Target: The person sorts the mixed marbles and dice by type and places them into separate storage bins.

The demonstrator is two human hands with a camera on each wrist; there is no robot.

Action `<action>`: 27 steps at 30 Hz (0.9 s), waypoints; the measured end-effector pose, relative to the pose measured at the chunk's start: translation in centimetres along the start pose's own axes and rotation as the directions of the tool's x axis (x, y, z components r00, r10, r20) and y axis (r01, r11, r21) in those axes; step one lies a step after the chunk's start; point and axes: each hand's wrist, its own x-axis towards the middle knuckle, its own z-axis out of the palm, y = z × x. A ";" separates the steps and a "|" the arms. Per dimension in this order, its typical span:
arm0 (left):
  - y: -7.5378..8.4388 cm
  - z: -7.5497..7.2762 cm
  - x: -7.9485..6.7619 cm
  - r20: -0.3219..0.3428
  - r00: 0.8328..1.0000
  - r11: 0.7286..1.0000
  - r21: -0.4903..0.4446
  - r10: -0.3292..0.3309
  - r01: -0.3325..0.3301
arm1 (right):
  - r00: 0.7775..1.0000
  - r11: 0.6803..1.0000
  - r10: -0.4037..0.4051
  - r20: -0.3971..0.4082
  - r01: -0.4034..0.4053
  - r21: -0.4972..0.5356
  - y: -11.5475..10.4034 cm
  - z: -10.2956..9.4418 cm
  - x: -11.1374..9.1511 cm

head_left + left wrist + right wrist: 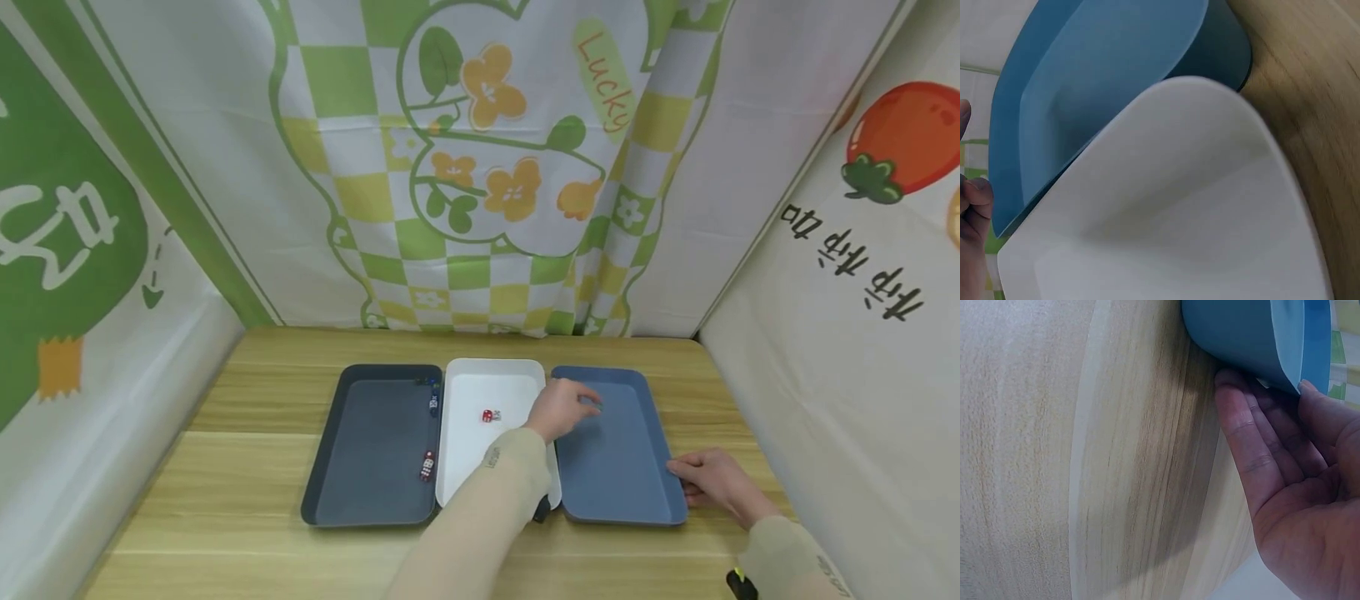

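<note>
My left hand [558, 408] reaches across the white tray [465, 475], its fingertips over the left part of the blue tray [615, 467]. Thumb and index finger bend toward each other; I cannot tell whether a small thing sits between them. In the left wrist view only some fingers [977, 194] show at the left edge. At the blue tray's right side, my right hand [716, 479] grips the rim, thumb on top and the other fingers against the outer wall. A red die [487, 415] and a clear die [497, 415] lie close together in the white tray.
A dark grey tray [367, 450] stands left of the white one, with red dice [427, 467] and blue dice [433, 404] along its right wall. All three trays stand side by side on the wooden table [225, 467]. Printed cloth [480, 292] hangs behind.
</note>
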 end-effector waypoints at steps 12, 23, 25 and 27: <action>0.6 2.7 0.9 -0.038 0.999 0.972 0.234 0.027 -0.018 | 1.000 1.000 0.005 -0.006 -0.005 0.006 0.1 0.0 0.3; -0.2 4.1 0.3 -0.055 0.998 0.908 0.418 0.018 0.007 | 1.000 1.000 0.006 -0.008 -0.006 0.001 0.0 0.1 0.2; -0.4 4.3 0.3 -0.059 0.998 0.898 0.441 0.011 0.016 | 1.000 1.000 0.013 -0.010 -0.013 -0.001 0.0 0.1 0.2; -0.5 4.5 0.3 -0.059 0.998 0.885 0.465 0.007 0.021 | 1.000 1.000 0.018 -0.010 -0.018 -0.007 -0.1 0.1 0.2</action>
